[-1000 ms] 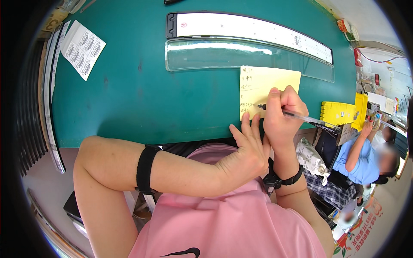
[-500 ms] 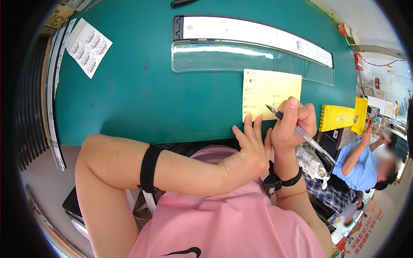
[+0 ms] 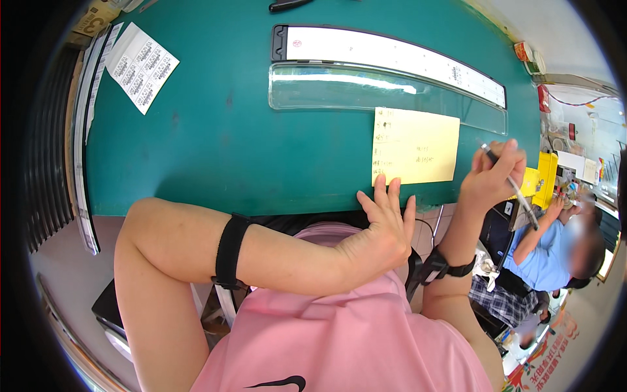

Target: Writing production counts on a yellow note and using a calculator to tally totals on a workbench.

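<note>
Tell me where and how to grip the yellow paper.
Probably pinch the yellow paper near its lower right corner, coming from the right: it lies flat, the left hand is at its lower left, and the clear cover borders its top.

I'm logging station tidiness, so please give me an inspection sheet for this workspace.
Surface: green tabletop, with a few dark smudges.
Job's things: yellow note, handwritten, near the front edge; pen above and right of it.
Clutter: long white strip and clear long piece behind the note; label sheet at left; dark object, partly cut off, at the top.
Hands: left hand has fingertips at the note's lower edge; right hand holds the pen off the note.
Cables: thin wire at far right.
Surroundings: co-worker in blue seated at right.
</note>
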A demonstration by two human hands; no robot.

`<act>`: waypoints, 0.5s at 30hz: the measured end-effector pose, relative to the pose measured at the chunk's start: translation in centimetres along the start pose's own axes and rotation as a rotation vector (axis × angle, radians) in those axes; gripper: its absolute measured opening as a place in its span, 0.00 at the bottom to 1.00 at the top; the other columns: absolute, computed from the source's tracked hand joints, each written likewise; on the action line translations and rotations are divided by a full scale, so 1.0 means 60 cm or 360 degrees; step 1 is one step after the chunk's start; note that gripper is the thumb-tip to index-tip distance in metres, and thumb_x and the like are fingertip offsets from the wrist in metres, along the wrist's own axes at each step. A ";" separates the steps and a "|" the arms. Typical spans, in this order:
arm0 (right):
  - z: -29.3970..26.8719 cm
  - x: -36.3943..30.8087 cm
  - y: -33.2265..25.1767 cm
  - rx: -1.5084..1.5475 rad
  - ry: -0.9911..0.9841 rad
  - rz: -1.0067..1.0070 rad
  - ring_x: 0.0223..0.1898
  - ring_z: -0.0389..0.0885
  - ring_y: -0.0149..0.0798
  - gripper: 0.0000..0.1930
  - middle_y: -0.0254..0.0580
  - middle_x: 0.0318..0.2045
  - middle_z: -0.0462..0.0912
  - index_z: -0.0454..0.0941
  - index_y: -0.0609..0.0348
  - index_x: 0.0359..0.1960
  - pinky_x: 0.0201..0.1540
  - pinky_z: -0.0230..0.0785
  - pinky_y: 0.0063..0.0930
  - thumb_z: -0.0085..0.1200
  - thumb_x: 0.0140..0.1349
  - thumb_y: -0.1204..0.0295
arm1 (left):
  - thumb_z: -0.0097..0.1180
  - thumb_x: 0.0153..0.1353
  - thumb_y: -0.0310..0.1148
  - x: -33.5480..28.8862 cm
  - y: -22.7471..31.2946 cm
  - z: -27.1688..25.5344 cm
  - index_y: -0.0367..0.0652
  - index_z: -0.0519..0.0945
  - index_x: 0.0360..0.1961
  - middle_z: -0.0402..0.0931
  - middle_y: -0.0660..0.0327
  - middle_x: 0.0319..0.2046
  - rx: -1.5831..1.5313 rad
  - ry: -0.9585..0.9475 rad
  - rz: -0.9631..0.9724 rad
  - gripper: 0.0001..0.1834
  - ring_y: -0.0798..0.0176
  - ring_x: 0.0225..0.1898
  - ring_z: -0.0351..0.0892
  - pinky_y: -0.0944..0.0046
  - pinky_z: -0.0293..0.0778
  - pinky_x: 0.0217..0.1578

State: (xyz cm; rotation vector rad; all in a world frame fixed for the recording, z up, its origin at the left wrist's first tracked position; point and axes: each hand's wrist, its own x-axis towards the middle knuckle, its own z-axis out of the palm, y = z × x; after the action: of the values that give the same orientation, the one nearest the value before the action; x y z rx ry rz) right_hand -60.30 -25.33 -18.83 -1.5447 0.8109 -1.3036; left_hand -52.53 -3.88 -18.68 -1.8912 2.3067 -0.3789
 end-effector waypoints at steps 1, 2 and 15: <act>-0.019 0.023 0.018 -0.0127 0.0043 -0.0110 0.17 0.61 0.22 0.19 0.31 0.18 0.68 0.64 0.54 0.25 0.18 0.54 0.20 0.55 0.77 0.72 | 0.50 0.67 0.37 0.001 0.001 0.000 0.34 0.78 0.68 0.80 0.29 0.58 -0.0005 0.0011 0.0007 0.30 0.23 0.54 0.84 0.41 0.88 0.38; -0.041 0.038 0.036 -0.0274 0.0098 -0.0229 0.18 0.61 0.21 0.19 0.30 0.18 0.68 0.64 0.55 0.25 0.19 0.55 0.20 0.57 0.77 0.71 | 0.50 0.67 0.37 0.006 0.002 0.007 0.35 0.78 0.68 0.80 0.30 0.58 -0.0007 0.0027 0.0022 0.30 0.23 0.54 0.84 0.41 0.88 0.38; -0.043 0.025 0.074 -0.0627 0.0037 -0.0640 0.22 0.66 0.20 0.16 0.30 0.20 0.76 0.74 0.61 0.27 0.26 0.59 0.20 0.58 0.77 0.70 | 0.52 0.65 0.34 0.004 -0.006 0.001 0.36 0.79 0.67 0.81 0.30 0.57 0.0033 0.0004 0.0052 0.30 0.24 0.54 0.85 0.43 0.88 0.37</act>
State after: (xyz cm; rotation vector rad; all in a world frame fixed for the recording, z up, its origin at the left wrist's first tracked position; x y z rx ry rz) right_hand -62.16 -28.84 -22.41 -2.0897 0.8341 -1.5109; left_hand -52.23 -4.19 -18.62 -1.8423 2.3228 -0.3996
